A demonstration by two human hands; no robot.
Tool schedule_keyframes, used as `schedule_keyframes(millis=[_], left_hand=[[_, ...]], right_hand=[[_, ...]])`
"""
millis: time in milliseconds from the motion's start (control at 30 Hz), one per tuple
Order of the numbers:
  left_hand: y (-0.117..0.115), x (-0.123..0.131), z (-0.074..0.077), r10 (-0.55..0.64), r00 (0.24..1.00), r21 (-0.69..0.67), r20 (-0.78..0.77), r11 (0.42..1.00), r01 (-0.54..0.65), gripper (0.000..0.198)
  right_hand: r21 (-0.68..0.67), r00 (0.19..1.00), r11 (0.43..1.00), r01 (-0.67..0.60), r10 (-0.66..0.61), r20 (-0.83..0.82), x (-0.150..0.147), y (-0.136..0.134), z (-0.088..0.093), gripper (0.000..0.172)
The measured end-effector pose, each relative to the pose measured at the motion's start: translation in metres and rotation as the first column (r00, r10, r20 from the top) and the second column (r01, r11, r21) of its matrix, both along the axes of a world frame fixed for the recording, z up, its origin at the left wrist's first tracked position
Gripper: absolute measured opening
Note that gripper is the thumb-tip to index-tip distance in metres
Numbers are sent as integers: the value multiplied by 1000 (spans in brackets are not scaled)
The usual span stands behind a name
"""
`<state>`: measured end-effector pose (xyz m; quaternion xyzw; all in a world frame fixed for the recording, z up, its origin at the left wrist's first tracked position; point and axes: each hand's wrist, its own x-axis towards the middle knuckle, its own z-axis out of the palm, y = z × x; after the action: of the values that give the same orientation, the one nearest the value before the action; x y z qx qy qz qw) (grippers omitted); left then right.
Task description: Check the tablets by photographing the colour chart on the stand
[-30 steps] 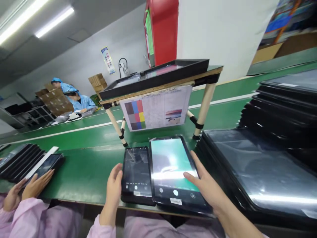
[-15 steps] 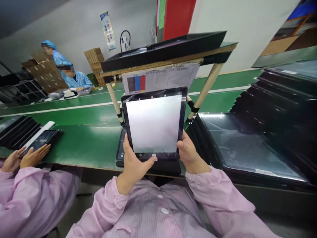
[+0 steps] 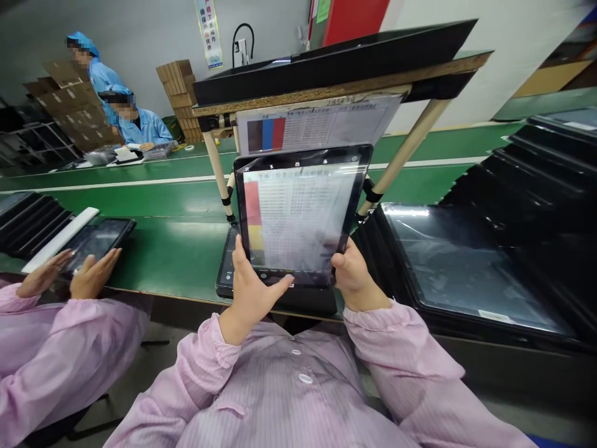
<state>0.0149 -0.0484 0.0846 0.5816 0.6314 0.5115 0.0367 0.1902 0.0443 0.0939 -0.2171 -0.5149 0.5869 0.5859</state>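
Observation:
A black-framed tablet (image 3: 298, 218) is held up in front of me, tilted back, its lit screen showing a live picture of a printed sheet with red and yellow patches. My left hand (image 3: 254, 286) grips its lower left corner, the thumb lying on the bottom bezel near the middle. At the lower right edge my right hand (image 3: 355, 274) is closed on the tablet, its thumb on the front. Behind the tablet hangs the printed sheet (image 3: 321, 127) with colour bars, under a wooden shelf (image 3: 336, 90). Another dark device (image 3: 226, 267) lies below the tablet, mostly covered.
Stacked black trays (image 3: 480, 267) with glossy panels stand at right. A black tray (image 3: 326, 71) rests on the shelf, carried by beige posts (image 3: 403, 155). At left, a co-worker's hands (image 3: 96, 274) hold another tablet (image 3: 100, 242) over the green table (image 3: 181, 249). Two people in blue sit farther back.
The tablet's screen has gone from plain white to a picture of the printed sheet. My view has shifted slightly. The co-worker's tablet has moved a little to the right.

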Motion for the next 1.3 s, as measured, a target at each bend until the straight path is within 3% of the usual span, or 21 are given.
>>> schedule_keyframes(millis=[200, 500, 600, 700, 767, 967, 1100, 1200, 1300], left_hand=[[2, -4, -6, -20, 999, 19, -27, 1000, 20, 136], [4, -6, -11, -67, 997, 50, 46, 997, 65, 128], [5, -15, -12, -240, 958, 138, 156, 966, 219, 98], [8, -26, -13, -419, 869, 291, 263, 894, 342, 59], [10, -31, -13, -463, 838, 344, 289, 867, 360, 51], [17, -36, -20, -416, 887, 374, 200, 869, 323, 60], [27, -37, -31, -373, 920, 398, 121, 867, 300, 62], [33, -38, -39, -352, 931, 411, 94, 866, 286, 69], [35, -38, -43, -327, 941, 394, 87, 879, 269, 72]], right_hand=[[-11, 1000, 1000, -11, 11, 3, 1, 4, -9, 65], [-19, 999, 1000, -5, 5, 35, 1, 1, -4, 68], [-34, 1000, 999, -7, 8, 30, 2, -4, 1, 67], [-53, 999, 998, -22, 24, 41, 3, -10, 2, 65], [-41, 999, 999, 3, -1, 47, 3, -11, 1, 64], [-39, 999, 999, -35, 36, 29, -3, -2, -8, 68], [-141, 997, 989, -35, 43, 56, -8, 8, -25, 75], [-215, 996, 975, 58, -43, 75, -12, 16, -40, 80], [-205, 990, 971, 123, -107, 87, -14, 22, -48, 81]])
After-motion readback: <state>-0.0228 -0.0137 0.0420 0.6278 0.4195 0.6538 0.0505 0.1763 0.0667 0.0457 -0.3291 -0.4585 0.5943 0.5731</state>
